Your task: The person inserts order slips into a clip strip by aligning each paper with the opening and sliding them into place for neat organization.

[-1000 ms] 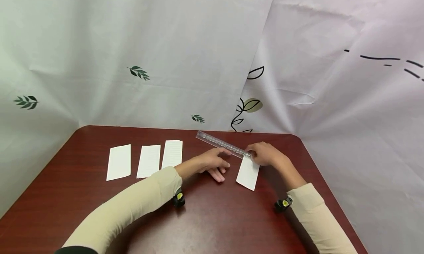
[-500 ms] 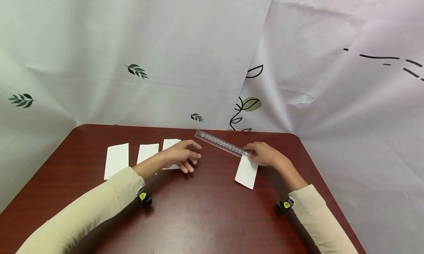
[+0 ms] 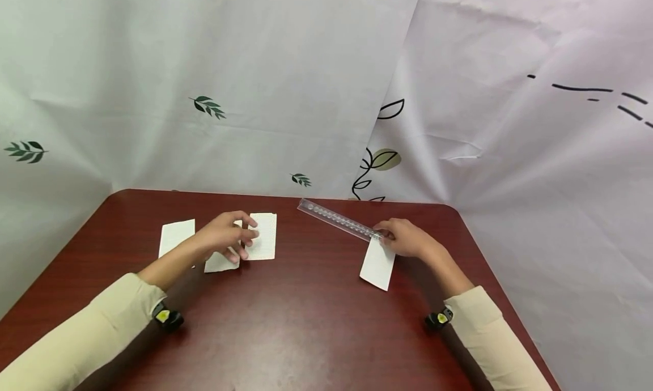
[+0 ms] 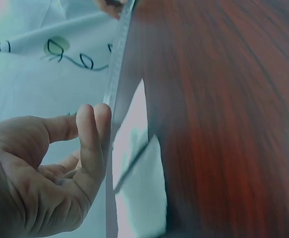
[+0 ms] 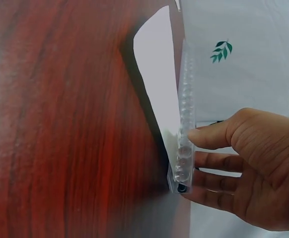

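Three white paper slips lie in a row at the table's far left: a left slip (image 3: 176, 236), a middle slip (image 3: 218, 263) and a right slip (image 3: 266, 238). My left hand (image 3: 228, 237) hovers over the middle one with loosely curled fingers that reach the right slip, and it holds nothing (image 4: 45, 168). My right hand (image 3: 404, 238) pinches the near end of a clear plastic ruler (image 3: 336, 220), thumb on top (image 5: 204, 136). The ruler's end rests on the top of a fourth slip (image 3: 377, 267), which lies slanted on the table.
The dark red wooden table (image 3: 306, 323) has rounded far corners. A white cloth with leaf prints (image 3: 206, 106) hangs close behind it and along the right side. Cream sleeves cover both forearms, each with a small wrist camera (image 3: 165, 317).
My left hand has moved from beside the ruler leftward across the table to the row of three slips. The right hand, the ruler and the fourth slip have stayed put.
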The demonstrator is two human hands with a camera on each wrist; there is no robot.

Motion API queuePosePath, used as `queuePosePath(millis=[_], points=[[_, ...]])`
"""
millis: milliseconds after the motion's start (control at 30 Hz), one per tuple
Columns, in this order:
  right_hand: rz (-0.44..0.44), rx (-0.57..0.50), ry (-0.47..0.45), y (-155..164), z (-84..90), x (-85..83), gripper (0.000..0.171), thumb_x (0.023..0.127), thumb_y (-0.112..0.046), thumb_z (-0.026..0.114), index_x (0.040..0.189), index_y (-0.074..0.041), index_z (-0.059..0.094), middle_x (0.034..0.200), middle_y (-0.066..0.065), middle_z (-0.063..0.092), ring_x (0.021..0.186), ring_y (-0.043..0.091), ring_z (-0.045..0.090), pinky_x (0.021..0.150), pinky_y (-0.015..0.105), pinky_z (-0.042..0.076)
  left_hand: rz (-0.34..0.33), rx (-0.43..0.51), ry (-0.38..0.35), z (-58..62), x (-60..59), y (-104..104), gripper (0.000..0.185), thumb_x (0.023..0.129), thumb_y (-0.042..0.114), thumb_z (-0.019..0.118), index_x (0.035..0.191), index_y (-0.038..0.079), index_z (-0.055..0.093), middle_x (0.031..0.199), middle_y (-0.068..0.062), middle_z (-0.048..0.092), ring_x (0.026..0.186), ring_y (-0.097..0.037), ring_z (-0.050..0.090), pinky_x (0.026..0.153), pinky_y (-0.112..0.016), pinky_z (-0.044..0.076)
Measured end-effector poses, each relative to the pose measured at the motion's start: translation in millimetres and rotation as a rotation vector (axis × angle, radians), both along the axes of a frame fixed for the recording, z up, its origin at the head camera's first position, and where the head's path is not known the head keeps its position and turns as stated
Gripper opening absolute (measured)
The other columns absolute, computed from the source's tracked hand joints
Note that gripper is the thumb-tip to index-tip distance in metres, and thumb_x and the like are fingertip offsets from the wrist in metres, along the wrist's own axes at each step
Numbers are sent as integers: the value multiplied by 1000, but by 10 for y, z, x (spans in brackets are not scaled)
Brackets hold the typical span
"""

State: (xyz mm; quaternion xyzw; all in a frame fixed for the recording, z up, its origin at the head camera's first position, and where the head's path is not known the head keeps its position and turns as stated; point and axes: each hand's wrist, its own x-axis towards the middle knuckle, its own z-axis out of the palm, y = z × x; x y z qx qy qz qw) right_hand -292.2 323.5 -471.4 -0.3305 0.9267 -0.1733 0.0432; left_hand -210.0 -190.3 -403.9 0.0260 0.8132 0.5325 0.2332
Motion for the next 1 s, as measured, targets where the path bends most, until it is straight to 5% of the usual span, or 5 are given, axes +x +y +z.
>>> queuePosePath(millis=[133, 400, 667, 867, 1000], points=[[6, -8, 7, -19, 82, 93, 37, 106, -16, 70, 140, -3, 75, 118, 14, 79, 105, 24, 75, 89, 40, 63, 35, -47, 10, 9, 88, -253, 51, 112, 23, 67, 152, -3, 49, 107, -16, 72, 71, -16, 74, 59, -31, 63], [-26, -44, 37, 172, -285, -132, 39, 100, -11, 72, 138, -12, 77, 114, 4, 80, 104, 16, 75, 89, 38, 63, 95, -260, 95, 66, 208, -721, 44, 112, 28, 69, 138, -3, 55, 100, -14, 71, 70, -19, 70, 59, -33, 59], [-10, -51, 15, -69, 154, 155, 36, 101, -5, 65, 135, -5, 78, 113, 9, 82, 101, 20, 76, 88, 39, 65, 110, -597, 140, 139, 307, -1080, 57, 109, 39, 69, 138, -9, 53, 87, -16, 71, 73, -25, 71, 65, -39, 60], [31, -73, 62, 4, 80, 136, 36, 102, -5, 62, 135, -4, 77, 112, 10, 80, 97, 18, 73, 84, 36, 63, 118, -694, 118, 130, 388, -1212, 71, 106, 48, 68, 133, -14, 48, 90, -15, 65, 74, -29, 68, 73, -45, 54], [33, -79, 85, -16, 110, 180, 36, 100, -2, 62, 132, -1, 78, 111, 13, 80, 95, 22, 73, 83, 37, 63, 126, -750, 89, 83, 374, -1242, 90, 106, 55, 66, 133, -26, 38, 113, -40, 61, 96, -53, 67, 81, -60, 56]])
